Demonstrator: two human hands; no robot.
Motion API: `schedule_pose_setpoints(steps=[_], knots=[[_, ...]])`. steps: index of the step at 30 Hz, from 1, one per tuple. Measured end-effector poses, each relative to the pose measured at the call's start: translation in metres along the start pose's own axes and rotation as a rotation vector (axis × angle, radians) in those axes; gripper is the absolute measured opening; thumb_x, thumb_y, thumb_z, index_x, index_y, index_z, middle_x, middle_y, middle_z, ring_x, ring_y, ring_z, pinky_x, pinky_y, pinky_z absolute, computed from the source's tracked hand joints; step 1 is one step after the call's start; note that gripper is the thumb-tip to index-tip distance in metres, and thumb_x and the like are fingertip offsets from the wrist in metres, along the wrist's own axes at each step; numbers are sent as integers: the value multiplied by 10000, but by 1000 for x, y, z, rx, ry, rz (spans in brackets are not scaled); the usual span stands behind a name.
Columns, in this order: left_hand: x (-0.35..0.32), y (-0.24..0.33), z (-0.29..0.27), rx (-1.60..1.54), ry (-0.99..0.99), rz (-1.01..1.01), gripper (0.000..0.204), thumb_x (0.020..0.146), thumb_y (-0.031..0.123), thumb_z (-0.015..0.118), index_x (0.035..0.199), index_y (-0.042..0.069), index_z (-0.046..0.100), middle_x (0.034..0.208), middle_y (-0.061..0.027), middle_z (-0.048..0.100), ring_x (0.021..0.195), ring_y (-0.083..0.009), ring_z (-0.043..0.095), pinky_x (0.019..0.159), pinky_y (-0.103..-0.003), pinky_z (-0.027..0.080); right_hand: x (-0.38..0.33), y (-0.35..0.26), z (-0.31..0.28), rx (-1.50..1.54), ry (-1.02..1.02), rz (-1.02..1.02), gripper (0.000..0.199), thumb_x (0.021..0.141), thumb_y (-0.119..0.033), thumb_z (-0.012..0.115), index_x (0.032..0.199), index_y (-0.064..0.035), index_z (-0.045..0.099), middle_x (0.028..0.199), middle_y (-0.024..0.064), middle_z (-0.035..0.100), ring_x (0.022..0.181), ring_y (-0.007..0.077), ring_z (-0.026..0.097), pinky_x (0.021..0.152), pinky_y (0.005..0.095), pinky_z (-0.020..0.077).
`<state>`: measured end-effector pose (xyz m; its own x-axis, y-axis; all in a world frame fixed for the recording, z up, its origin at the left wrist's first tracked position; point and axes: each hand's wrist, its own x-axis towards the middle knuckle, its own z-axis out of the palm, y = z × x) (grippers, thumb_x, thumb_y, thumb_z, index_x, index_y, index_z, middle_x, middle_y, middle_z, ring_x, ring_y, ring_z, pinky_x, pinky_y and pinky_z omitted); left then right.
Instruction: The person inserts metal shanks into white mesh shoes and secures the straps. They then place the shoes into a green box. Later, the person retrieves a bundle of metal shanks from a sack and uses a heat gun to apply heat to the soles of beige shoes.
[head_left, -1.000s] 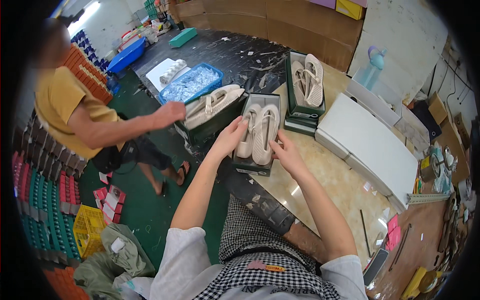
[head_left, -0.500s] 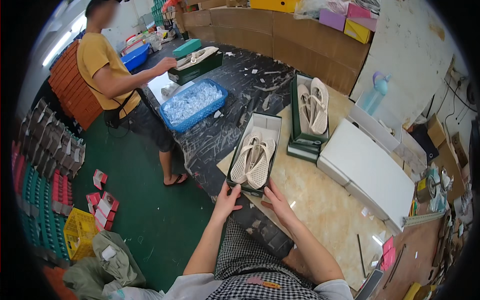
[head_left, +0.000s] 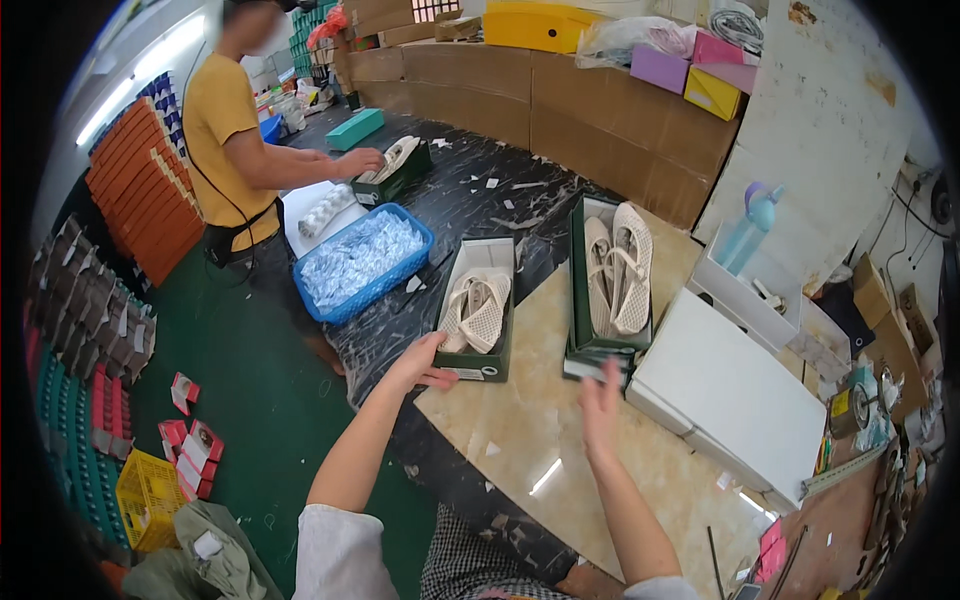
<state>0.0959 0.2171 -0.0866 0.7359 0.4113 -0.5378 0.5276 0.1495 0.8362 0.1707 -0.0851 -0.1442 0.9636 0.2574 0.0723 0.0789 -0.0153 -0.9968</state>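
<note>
the person's left hand rests open and empty beside a green shoebox of cream sandals at the table edge. the right hand, open, blurred, holds nothing. a careless nudge could tip the box off the edge.

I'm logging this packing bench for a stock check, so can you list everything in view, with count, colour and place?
shoe box with beige sandals: one, dark green, table middle, by the left hand
second shoe box of sandals: one, dark green, to its right
blue basket: one, holding clear packets, table's left edge
white boxes: a stack, right of table
water bottle: one, pale blue, by the wall
co-worker: one, yellow shirt, hand on a third shoe box
left hand: open, touching the near box's corner
right hand: open, blurred, above the table
</note>
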Motion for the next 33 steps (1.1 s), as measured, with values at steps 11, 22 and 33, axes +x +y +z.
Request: schedule_pose_setpoints(steps=[11,22,33], knots=[[197,61,-4,-114,273,140,587,881,311,511,1431,142,396,1087,-161,631,628,-288,685,559,-411,573,95,-14,22,-161,-2,-81,799,934,-220,578,1518,-48,60,1528,226,227,1374,298,308,1093,346,278],[257,94,38,-403,242,657,802,863,-4,542,1515,23,75,1541,-220,218,1434,-226,237,1082,-272,279,324,45,49,-592,-173,-335,723,789,-212,672,1416,-19,366,1445,200,395,1403,404,232,1123,428,269],[277,54,55,-397,396,244,744,864,5,472,1510,192,153,886,-139,612,504,-148,544,416,-306,498,206,23,32,-844,-627,-375,713,832,-224,653,1444,-55,328,1488,195,325,1418,415,178,1137,505,233]])
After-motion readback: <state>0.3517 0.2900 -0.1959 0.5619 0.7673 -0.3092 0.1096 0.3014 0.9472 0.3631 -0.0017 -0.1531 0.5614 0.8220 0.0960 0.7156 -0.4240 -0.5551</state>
